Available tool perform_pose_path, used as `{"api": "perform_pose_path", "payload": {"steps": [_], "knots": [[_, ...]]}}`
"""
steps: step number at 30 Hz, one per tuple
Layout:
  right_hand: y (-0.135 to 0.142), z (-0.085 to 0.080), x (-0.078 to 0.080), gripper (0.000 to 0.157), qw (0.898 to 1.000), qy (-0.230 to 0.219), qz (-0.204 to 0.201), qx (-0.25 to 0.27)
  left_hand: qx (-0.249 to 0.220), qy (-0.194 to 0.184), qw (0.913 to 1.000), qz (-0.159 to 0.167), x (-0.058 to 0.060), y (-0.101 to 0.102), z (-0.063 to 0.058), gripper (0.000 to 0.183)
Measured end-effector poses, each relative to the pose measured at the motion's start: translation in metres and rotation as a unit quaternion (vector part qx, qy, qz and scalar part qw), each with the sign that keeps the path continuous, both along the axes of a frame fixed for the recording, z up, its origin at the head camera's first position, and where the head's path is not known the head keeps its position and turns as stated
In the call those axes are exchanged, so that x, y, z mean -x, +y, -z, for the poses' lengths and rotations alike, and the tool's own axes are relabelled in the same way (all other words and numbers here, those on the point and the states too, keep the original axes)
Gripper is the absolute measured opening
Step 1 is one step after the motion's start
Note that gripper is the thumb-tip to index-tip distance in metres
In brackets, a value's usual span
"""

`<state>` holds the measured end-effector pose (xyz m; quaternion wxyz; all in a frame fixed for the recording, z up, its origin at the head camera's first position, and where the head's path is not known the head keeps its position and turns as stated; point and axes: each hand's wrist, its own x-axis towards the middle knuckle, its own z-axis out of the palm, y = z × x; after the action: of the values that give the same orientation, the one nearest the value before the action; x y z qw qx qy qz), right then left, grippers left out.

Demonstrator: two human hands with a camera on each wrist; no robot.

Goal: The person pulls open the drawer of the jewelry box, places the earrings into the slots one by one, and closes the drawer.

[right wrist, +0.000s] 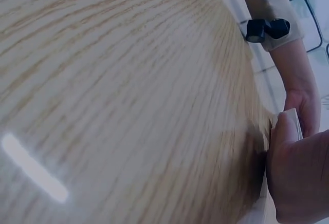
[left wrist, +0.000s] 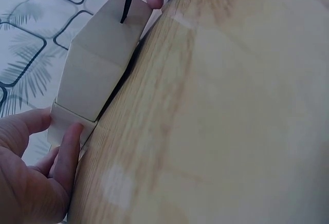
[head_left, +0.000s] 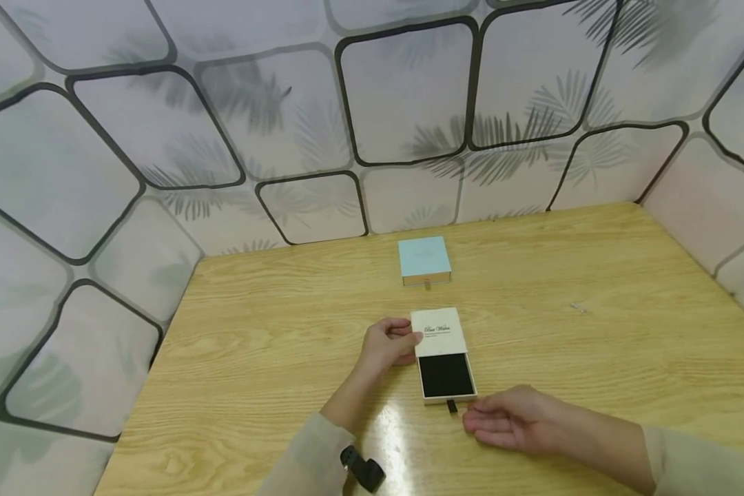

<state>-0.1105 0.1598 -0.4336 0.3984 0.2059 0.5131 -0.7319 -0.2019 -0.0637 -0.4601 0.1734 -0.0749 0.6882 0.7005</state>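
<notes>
A white drawer-style gift box with "Best Wishes" on its cover lies on the table. Its drawer is pulled part way out toward me and shows a black lining. A black ribbon tab sticks out from the drawer's front; the left wrist view shows it too. My left hand grips the cover at its left side, thumb on top. Close to the drawer's front right corner is my right hand, its fingers loosely bent and holding nothing; whether a fingertip touches the corner, I cannot tell.
Behind the white box sits a light blue box with a small tab at its front. A tiny silvery item, too small to make out, lies to the right on the wooden table. Patterned fabric walls enclose the table's back and sides.
</notes>
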Motion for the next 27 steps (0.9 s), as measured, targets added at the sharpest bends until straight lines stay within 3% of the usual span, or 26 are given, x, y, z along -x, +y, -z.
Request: {"api": "perform_pose_path", "payload": {"steps": [11, 21, 27], "knots": [[0.02, -0.007, 0.012, 0.018, 1.0, 0.004, -0.028, -0.01, -0.002, 0.003, 1.0, 0.002, -0.001, 0.0, -0.002, 0.042], [0.053, -0.01, 0.035, 0.026, 0.999, -0.013, 0.013, 0.036, 0.003, 0.005, 1.0, -0.003, -0.001, 0.0, 0.0, 0.041], [0.062, -0.012, 0.044, 0.023, 1.0, 0.0, 0.017, 0.026, 0.003, 0.007, 1.0, 0.0, -0.002, 0.0, -0.002, 0.042]]}}
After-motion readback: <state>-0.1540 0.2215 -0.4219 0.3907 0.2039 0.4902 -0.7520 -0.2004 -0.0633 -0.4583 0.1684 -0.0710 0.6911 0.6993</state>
